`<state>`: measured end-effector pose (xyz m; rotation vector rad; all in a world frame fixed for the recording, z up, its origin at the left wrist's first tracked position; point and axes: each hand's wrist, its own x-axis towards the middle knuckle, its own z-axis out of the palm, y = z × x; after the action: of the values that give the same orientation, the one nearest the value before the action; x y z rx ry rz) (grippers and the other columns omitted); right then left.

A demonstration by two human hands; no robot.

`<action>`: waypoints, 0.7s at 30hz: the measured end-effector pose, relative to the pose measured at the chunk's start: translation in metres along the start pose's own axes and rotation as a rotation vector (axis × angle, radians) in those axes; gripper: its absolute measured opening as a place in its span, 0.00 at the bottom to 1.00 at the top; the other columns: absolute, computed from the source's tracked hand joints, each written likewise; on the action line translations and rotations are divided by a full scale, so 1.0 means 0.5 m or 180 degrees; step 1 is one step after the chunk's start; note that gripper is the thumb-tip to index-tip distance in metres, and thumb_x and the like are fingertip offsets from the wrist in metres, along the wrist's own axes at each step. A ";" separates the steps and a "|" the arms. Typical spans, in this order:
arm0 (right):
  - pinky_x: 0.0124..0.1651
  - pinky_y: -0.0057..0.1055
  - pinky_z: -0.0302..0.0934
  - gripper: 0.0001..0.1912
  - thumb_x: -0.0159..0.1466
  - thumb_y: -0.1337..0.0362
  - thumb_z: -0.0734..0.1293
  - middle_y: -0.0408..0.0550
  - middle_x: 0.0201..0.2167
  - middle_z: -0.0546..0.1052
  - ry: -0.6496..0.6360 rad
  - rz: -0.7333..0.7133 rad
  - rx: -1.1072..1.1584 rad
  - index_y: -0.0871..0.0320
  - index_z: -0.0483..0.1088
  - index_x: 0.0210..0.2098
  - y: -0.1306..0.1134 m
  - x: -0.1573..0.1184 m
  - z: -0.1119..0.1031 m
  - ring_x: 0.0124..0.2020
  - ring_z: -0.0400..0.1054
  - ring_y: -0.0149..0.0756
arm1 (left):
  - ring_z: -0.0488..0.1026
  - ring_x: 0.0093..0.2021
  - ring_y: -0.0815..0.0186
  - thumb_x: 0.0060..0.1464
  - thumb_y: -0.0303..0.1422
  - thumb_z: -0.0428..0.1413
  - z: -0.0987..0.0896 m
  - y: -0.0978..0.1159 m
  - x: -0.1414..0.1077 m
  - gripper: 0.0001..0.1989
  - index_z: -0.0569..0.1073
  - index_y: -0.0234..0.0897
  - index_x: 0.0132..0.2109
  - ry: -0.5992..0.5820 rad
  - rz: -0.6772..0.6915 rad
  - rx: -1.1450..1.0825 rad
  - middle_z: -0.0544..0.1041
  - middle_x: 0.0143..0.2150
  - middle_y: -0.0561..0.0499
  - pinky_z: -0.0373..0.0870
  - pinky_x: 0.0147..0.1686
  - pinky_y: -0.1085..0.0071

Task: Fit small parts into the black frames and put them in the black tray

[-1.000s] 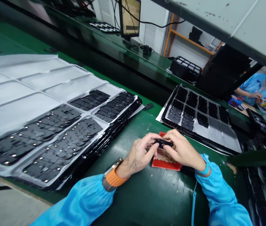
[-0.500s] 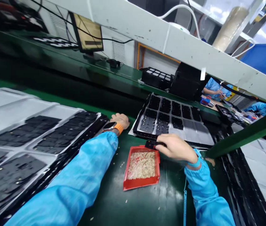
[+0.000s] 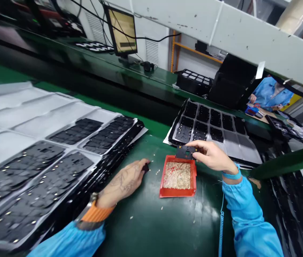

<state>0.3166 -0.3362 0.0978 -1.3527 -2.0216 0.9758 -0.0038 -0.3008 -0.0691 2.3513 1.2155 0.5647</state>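
My right hand (image 3: 212, 155) pinches a flat black plate-like part (image 3: 186, 152) with a small square cut-out, held over the far rim of a red bin (image 3: 176, 193). Inside the bin lie many tiny beige pieces (image 3: 177, 175) and a few red ones. My left hand (image 3: 126, 181), wearing a watch on an orange band (image 3: 97, 213), is low over the green bench left of the bin. Its fingers are closed around a small dark piece (image 3: 146, 167) whose kind I cannot make out.
A large tray (image 3: 14, 114) of black parts fills the left side. Another tray (image 3: 237, 144) of such parts lies behind the bin. A green post (image 3: 285, 159) slants at right, beside a coiled blue cord (image 3: 221, 228). A person in blue (image 3: 271, 93) sits farther back.
My left hand has come back toward me and now shows a small dark piece in its fingers. In my right hand, the black part now shows its flat face. The camera view has shifted.
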 end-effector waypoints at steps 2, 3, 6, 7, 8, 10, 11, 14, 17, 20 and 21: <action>0.46 0.32 0.70 0.17 0.66 0.71 0.64 0.48 0.48 0.78 -0.0018 -0.0001 0.0171 0.59 0.72 0.54 0.002 0.006 0.025 0.44 0.74 0.34 | 0.71 0.56 0.45 0.65 0.37 0.44 -0.012 0.040 -0.016 0.23 0.74 0.29 0.57 0.0348 -0.0068 0.0136 0.74 0.54 0.33 0.67 0.58 0.45; 0.45 0.32 0.70 0.15 0.66 0.71 0.64 0.49 0.47 0.78 -0.0015 0.0029 0.0299 0.61 0.72 0.52 0.002 0.008 0.039 0.43 0.74 0.34 | 0.69 0.59 0.43 0.66 0.40 0.46 -0.022 0.069 -0.013 0.23 0.73 0.30 0.59 0.0591 -0.0115 0.0047 0.72 0.58 0.33 0.67 0.58 0.43; 0.38 0.27 0.67 0.12 0.65 0.71 0.64 0.48 0.41 0.77 0.0029 0.0016 0.0354 0.62 0.71 0.48 -0.002 0.013 0.080 0.36 0.72 0.30 | 0.76 0.53 0.54 0.64 0.46 0.56 -0.046 0.167 0.011 0.32 0.62 0.37 0.69 0.0511 -0.0085 -0.1738 0.75 0.57 0.40 0.75 0.51 0.55; 0.36 0.26 0.66 0.12 0.65 0.71 0.64 0.47 0.40 0.77 0.0023 0.0018 0.0373 0.62 0.71 0.48 -0.003 0.015 0.093 0.34 0.71 0.29 | 0.78 0.48 0.57 0.65 0.45 0.56 -0.046 0.195 0.019 0.32 0.59 0.36 0.69 0.0391 -0.0166 -0.2462 0.77 0.53 0.40 0.78 0.47 0.59; 0.34 0.25 0.66 0.13 0.65 0.70 0.64 0.47 0.39 0.76 0.0025 0.0062 0.0473 0.62 0.71 0.49 -0.005 0.016 0.104 0.32 0.71 0.29 | 0.80 0.42 0.60 0.66 0.45 0.56 -0.043 0.218 0.024 0.30 0.62 0.35 0.67 0.0331 -0.0309 -0.2926 0.79 0.48 0.42 0.78 0.43 0.63; 0.27 0.24 0.65 0.15 0.67 0.67 0.65 0.47 0.36 0.76 0.0094 0.0271 0.0961 0.61 0.68 0.53 -0.005 0.019 0.125 0.27 0.71 0.28 | 0.78 0.31 0.64 0.67 0.45 0.54 -0.026 0.243 0.027 0.22 0.67 0.32 0.58 0.0465 -0.0555 -0.3407 0.79 0.35 0.46 0.76 0.33 0.69; 0.25 0.24 0.65 0.16 0.67 0.64 0.65 0.46 0.34 0.76 0.0123 0.0388 0.1274 0.62 0.66 0.54 -0.004 0.021 0.135 0.25 0.71 0.29 | 0.77 0.28 0.65 0.68 0.45 0.54 -0.016 0.247 0.025 0.20 0.68 0.32 0.55 0.0561 -0.0633 -0.3528 0.78 0.32 0.47 0.75 0.30 0.70; 0.22 0.23 0.64 0.16 0.66 0.59 0.67 0.44 0.25 0.75 0.0179 0.0607 0.1891 0.63 0.65 0.48 0.003 0.028 0.159 0.20 0.68 0.29 | 0.76 0.27 0.66 0.69 0.43 0.54 0.008 0.240 0.016 0.19 0.67 0.32 0.56 0.0805 -0.0639 -0.3717 0.78 0.31 0.48 0.75 0.28 0.71; 0.21 0.22 0.62 0.12 0.65 0.60 0.66 0.44 0.20 0.74 0.0196 0.0721 0.2089 0.62 0.66 0.43 0.011 0.033 0.178 0.17 0.66 0.29 | 0.77 0.30 0.66 0.69 0.40 0.54 0.014 0.230 0.007 0.19 0.65 0.34 0.60 0.0935 -0.0593 -0.3646 0.78 0.33 0.49 0.77 0.31 0.71; 0.20 0.21 0.61 0.14 0.67 0.56 0.66 0.44 0.19 0.73 0.0305 0.0800 0.2098 0.62 0.67 0.42 0.018 0.034 0.188 0.17 0.66 0.29 | 0.78 0.30 0.66 0.69 0.39 0.54 0.011 0.229 0.006 0.18 0.66 0.33 0.59 0.0919 -0.0645 -0.3584 0.79 0.33 0.49 0.78 0.31 0.71; 0.20 0.22 0.62 0.17 0.68 0.53 0.67 0.45 0.20 0.73 0.0327 0.0800 0.2095 0.63 0.68 0.42 0.020 0.033 0.189 0.17 0.66 0.29 | 0.78 0.29 0.66 0.69 0.39 0.54 0.010 0.228 0.006 0.18 0.66 0.33 0.58 0.0902 -0.0674 -0.3608 0.79 0.33 0.48 0.78 0.31 0.71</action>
<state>0.2460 -0.3450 0.0327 -1.2533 -1.2891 1.4807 0.0754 -0.3587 -0.0104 1.2016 0.8557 1.1498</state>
